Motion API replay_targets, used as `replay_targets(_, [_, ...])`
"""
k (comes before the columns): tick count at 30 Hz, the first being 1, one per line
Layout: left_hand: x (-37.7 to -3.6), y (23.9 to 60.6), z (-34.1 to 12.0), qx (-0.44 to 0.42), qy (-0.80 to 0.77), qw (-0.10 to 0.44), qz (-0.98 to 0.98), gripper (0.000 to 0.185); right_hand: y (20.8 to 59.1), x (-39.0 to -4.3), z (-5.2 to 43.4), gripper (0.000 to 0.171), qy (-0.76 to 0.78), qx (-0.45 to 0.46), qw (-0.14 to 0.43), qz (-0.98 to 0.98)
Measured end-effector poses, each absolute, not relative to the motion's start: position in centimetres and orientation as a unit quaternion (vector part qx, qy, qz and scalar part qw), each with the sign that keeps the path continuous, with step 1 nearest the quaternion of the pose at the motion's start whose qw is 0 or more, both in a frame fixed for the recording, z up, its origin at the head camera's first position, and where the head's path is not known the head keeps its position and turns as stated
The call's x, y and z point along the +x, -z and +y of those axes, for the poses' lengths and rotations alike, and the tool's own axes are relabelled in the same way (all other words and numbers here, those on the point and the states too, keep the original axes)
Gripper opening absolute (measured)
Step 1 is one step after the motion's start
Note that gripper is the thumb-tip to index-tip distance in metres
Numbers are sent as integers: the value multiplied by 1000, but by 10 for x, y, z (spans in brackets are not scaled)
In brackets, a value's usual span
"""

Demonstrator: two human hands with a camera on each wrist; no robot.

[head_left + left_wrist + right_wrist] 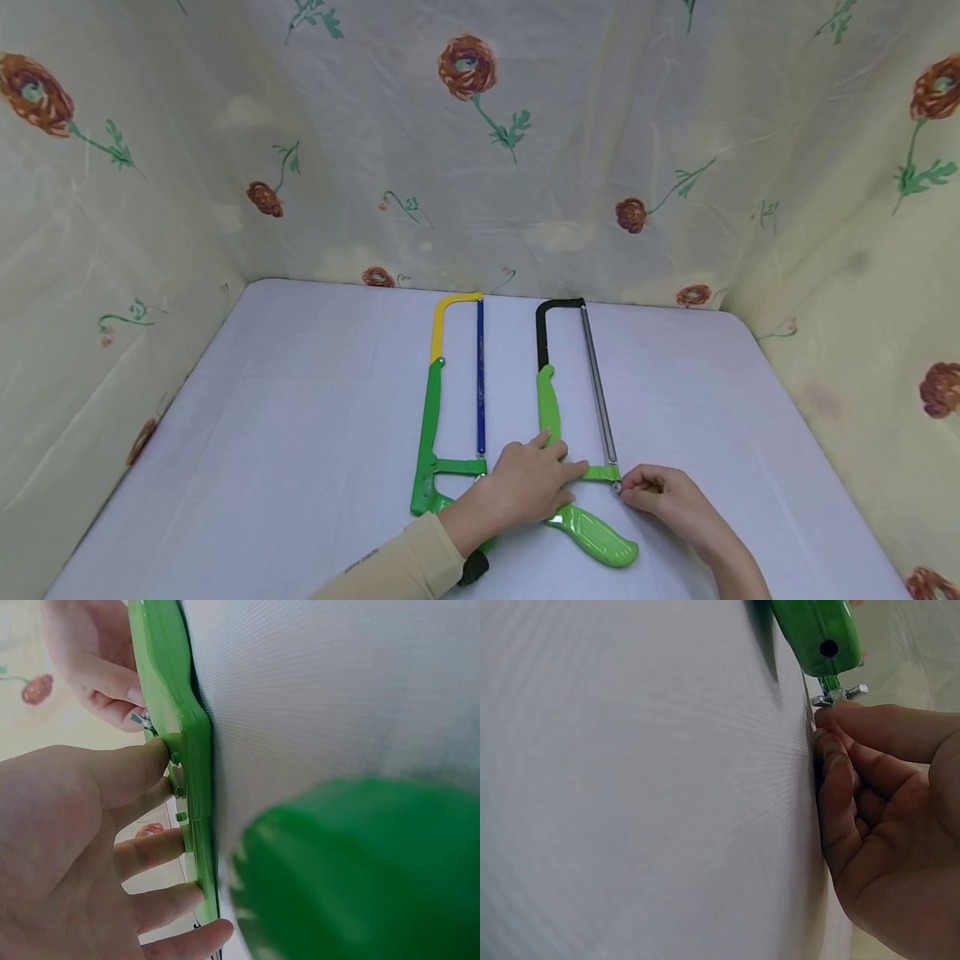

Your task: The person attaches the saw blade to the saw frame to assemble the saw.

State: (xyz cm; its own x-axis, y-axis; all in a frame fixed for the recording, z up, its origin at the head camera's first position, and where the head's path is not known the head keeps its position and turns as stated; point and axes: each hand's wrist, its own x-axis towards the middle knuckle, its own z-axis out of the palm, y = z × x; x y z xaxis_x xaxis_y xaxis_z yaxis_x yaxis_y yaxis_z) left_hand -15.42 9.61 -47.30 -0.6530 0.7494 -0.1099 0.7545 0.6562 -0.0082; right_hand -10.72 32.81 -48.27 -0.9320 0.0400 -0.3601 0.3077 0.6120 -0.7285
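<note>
A light green hacksaw [592, 533] with a black front bow lies flat on the table, its grey blade [598, 383] running along the right side. My left hand [528, 479] rests across its frame with fingers spread; in the left wrist view the fingertips press on the green frame [169, 667]. At the handle end of the blade, my right hand [667, 500] pinches a metal wing nut [841, 695] between thumb and forefinger, the other fingers curled below. Left of it lies a darker green hacksaw [427, 425] with a yellow bow and blue blade [481, 375], its handle partly hidden under my left forearm.
Both saws lie on a white-covered table [315, 417]. Flower-printed curtains [360, 100] enclose the table at the back and both sides. A blurred green saw handle [367, 877] fills the lower right of the left wrist view.
</note>
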Motion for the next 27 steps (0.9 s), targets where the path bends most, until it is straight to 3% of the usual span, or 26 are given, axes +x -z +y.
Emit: replay_targets(27, [-153,470,95,416,26,55,907,50,480,-108,324,30,415,125,176,884])
